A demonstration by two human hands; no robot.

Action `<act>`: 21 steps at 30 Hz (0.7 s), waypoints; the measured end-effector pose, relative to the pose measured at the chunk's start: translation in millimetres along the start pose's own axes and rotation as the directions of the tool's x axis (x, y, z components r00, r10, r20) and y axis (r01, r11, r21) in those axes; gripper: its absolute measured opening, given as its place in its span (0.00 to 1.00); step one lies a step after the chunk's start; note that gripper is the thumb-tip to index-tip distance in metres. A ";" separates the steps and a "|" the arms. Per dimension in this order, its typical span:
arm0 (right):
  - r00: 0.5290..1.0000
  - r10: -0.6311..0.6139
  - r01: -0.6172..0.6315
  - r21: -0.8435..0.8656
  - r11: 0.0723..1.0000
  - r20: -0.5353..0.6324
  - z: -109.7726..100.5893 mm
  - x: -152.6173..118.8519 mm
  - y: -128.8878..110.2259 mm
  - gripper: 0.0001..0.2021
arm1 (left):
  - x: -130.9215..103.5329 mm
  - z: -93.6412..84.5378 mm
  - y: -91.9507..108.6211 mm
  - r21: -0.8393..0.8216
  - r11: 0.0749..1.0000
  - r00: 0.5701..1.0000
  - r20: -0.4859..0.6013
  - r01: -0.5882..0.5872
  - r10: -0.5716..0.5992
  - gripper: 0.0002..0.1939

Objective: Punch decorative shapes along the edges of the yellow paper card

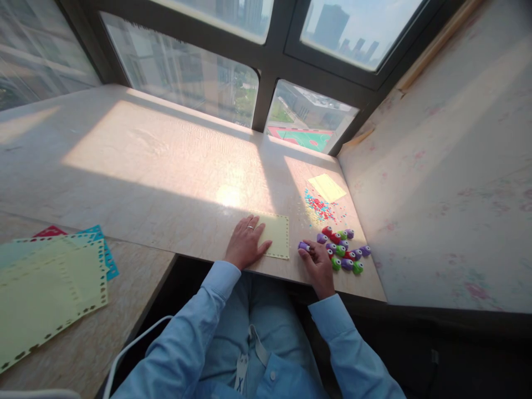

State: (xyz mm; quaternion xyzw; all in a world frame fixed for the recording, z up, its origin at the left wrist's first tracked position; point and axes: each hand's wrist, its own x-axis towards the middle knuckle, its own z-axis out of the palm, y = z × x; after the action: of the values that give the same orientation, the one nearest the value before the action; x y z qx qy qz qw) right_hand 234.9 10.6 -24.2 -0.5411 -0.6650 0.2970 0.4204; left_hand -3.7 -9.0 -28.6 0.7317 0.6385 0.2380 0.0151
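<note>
My left hand (pixel 246 241) lies flat with spread fingers on a pale yellow sheet of paper (pixel 277 235), whose visible edges are lined with small punched holes. To the right of that sheet, my right hand (pixel 319 267) is closed round a small purple craft hole punch (pixel 303 245), held just above or on the table; I cannot tell which. Close beside this hand stand several similar punches (pixel 341 250) in red, green and purple. Part of the sheet is hidden under my left hand.
Red and blue paper bits (pixel 320 208) lie scattered behind the punches, near a small yellow paper (pixel 327 188). At far left, punched yellow sheets (pixel 45 293) overlap blue and red ones. A patterned wall (pixel 449 221) bounds the right side; windows stand behind. A white cable (pixel 124 350) hangs lower left.
</note>
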 end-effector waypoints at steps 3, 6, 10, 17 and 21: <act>0.995 0.104 -0.103 0.132 0.986 0.000 -3.1 -6.4 2.9 0.22 | 0.9 1.3 -0.9 -0.024 1.000 1.000 -0.009 -0.007 0.007 0.27; 0.984 0.180 -0.178 0.242 0.954 0.015 -2.9 -11.9 -2.1 0.24 | 2.5 0.8 -3.1 -0.093 0.995 0.994 -0.103 -0.043 0.034 0.28; 0.982 0.185 -0.185 0.327 0.927 0.031 -0.6 -15.6 -15.5 0.22 | -3.4 -6.5 -1.2 -0.224 0.972 0.926 -0.376 -0.074 -0.016 0.15; 0.980 -0.132 0.078 0.322 0.943 0.148 1.1 -20.8 -49.2 0.12 | -47.1 -29.1 45.2 -0.748 0.637 0.812 -0.247 0.186 -0.528 0.12; 0.875 -0.386 0.313 0.267 0.912 0.292 4.2 -23.2 -72.7 0.15 | -57.7 -40.8 67.5 -0.927 0.055 0.813 0.294 0.370 -0.503 0.25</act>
State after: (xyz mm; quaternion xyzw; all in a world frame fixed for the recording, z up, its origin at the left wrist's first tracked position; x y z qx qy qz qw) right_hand 198.5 -28.9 30.1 -0.3046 -0.7788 0.3730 0.4019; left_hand 39.7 -87.3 10.6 0.3157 0.5367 0.6017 0.5003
